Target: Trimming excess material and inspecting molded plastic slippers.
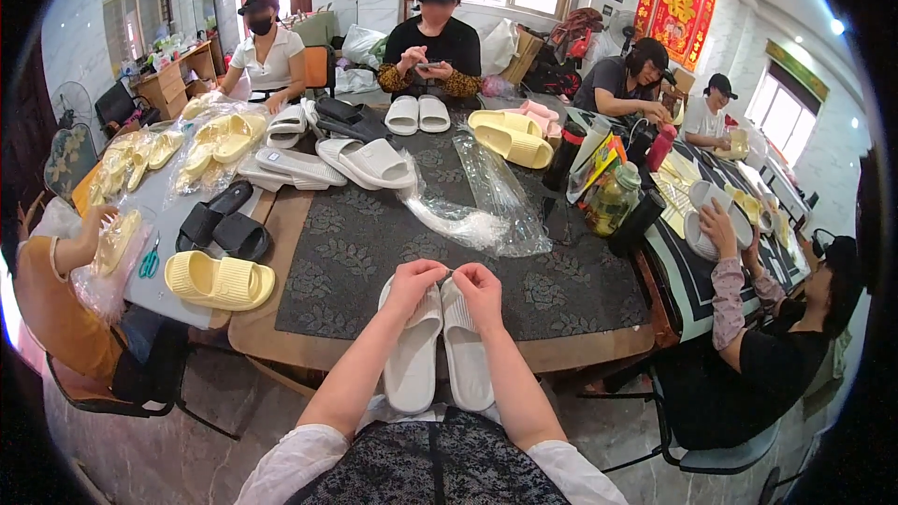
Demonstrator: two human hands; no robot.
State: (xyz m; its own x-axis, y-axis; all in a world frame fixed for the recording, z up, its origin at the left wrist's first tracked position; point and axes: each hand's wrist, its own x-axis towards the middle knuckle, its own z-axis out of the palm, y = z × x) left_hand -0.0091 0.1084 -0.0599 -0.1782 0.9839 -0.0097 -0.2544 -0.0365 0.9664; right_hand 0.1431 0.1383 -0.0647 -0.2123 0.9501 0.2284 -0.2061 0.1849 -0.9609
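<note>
A pair of light grey slide sandals lies side by side at the table's near edge, heels toward me: the left sandal (pixel 412 369) and the right sandal (pixel 468 369). Over the left sandal's strap, my left hand (pixel 416 282) is closed in a pinch. My right hand (pixel 475 294) pinches close beside it, above the right sandal's strap. The fingertips of both hands nearly meet at a small dark bit between the straps, too small to name. Beyond my hands, clear plastic wrapping (pixel 510 220) is spread on the dark patterned mat (pixel 337 271).
Yellow slides (pixel 220 281), black slides (pixel 224 222) and teal scissors (pixel 149 260) lie to the left. Grey slides (pixel 365 164) are grouped farther back. Bottles, including a green-lidded jar (pixel 614 201), stand at right. Several people sit around the tables.
</note>
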